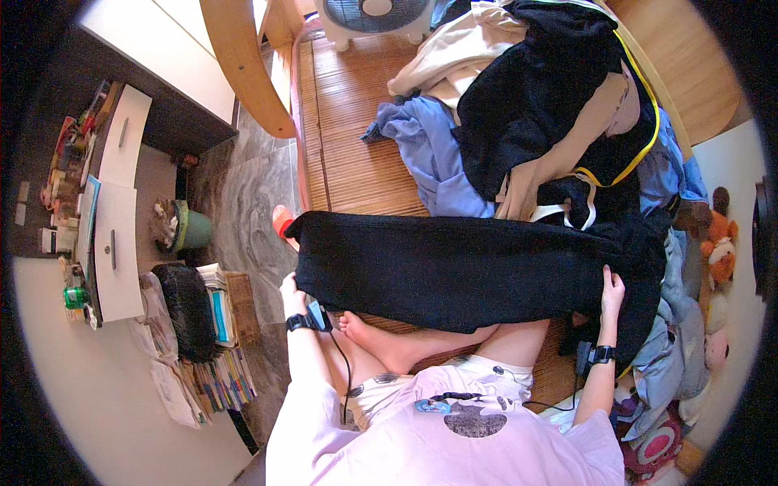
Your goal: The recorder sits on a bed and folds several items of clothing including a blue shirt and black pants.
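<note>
A long black garment point(444, 267) lies stretched across the bamboo mat in front of my crossed legs, its front edge over my thigh. My left hand point(293, 290) grips its left end, with the fingertips partly hidden by the cloth. Near its right end, my right hand point(612, 290) pinches the fabric between thumb and fingers. Each wrist wears a black strap with a small device and a cable. Just beyond the garment are a blue cloth point(434, 155), a beige cloth point(547, 164) and a white strap loop, touching or close to its far edge.
A clothes heap point(529, 91) fills the far right of the bamboo mat point(358, 121), by a fan point(377, 15). Stuffed toys point(721, 255) line the right wall. On the left stand a drawer unit point(118, 243), a green bin point(194, 226) and stacked books point(228, 379); an orange slipper lies nearby.
</note>
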The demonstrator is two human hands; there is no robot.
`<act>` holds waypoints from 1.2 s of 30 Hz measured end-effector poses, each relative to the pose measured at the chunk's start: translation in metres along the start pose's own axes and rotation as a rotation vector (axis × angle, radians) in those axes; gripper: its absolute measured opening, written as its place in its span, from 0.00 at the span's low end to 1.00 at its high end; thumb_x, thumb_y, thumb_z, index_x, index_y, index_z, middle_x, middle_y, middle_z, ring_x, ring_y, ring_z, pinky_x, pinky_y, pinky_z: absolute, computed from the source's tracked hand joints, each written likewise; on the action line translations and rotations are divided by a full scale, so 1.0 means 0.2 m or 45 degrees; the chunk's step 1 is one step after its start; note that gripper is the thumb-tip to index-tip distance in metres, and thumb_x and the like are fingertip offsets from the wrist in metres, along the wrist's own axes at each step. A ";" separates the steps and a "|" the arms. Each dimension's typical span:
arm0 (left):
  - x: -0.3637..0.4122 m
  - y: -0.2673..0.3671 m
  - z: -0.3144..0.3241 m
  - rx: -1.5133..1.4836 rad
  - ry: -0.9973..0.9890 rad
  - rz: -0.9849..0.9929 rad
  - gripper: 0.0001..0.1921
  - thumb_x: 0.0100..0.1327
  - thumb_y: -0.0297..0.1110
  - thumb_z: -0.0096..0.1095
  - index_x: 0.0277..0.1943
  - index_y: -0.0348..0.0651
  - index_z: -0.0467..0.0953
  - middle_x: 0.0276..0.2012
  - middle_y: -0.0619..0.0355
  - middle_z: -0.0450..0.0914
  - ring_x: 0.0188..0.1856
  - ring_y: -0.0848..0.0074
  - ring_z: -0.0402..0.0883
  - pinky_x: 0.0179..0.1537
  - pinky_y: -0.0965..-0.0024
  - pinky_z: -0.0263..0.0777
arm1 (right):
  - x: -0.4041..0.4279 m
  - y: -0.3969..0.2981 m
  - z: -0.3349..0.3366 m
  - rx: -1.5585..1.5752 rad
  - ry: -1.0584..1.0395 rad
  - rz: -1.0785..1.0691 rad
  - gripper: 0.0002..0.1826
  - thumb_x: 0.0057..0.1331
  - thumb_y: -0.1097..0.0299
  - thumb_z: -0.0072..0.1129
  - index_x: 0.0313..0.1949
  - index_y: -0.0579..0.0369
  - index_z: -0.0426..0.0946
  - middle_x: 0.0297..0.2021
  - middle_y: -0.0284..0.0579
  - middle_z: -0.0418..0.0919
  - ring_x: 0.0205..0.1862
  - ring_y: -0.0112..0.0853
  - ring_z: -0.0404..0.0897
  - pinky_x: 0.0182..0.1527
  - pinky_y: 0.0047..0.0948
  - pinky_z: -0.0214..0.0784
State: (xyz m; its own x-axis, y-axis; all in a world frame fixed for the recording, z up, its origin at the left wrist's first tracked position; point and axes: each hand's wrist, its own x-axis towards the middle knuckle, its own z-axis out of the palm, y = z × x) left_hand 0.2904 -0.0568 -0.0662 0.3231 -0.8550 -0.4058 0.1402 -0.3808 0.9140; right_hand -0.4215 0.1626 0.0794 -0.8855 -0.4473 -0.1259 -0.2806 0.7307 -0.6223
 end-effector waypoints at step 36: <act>-0.04 -0.10 0.02 -0.420 -0.187 -0.704 0.32 0.46 0.10 0.52 0.57 0.37 0.61 0.51 0.53 0.70 0.48 0.71 0.71 0.51 0.70 0.64 | -0.05 0.08 -0.03 -0.161 -0.012 0.213 0.38 0.57 0.38 0.46 0.51 0.64 0.67 0.43 0.53 0.74 0.42 0.39 0.73 0.47 0.32 0.62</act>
State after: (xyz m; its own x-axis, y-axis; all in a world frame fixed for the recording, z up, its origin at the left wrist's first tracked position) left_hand 0.2814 -0.0442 -0.0822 -0.0069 -0.6124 -0.7905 0.5361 -0.6696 0.5141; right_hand -0.4200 0.1814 0.0759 -0.9202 -0.3188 -0.2270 -0.1747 0.8537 -0.4906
